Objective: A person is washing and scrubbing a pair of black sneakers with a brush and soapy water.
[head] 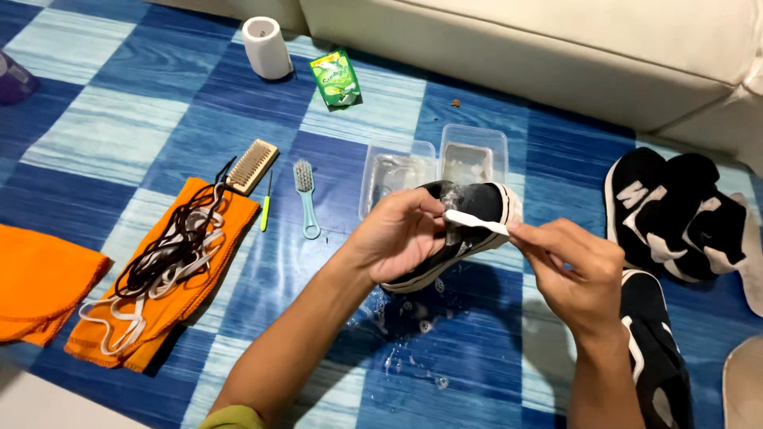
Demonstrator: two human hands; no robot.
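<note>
My left hand (pixel 397 234) grips a black sneaker with a white sole (pixel 477 208), holding it tilted above the floor mat. Soap foam covers part of the shoe's upper. My right hand (pixel 572 270) pinches the handle end of a white brush (pixel 475 222) laid across the shoe. Water drops and foam lie on the mat (pixel 413 349) just below the shoe.
Two clear plastic tubs (pixel 433 163) stand behind the shoe. A wooden brush (pixel 253 165), a thin green tool (pixel 266 205) and a light blue brush (pixel 305 195) lie left. Laces (pixel 171 254) rest on an orange cloth (pixel 203 294). More black shoes (pixel 675 210) are on the right; a sofa (pixel 556 40) lies behind.
</note>
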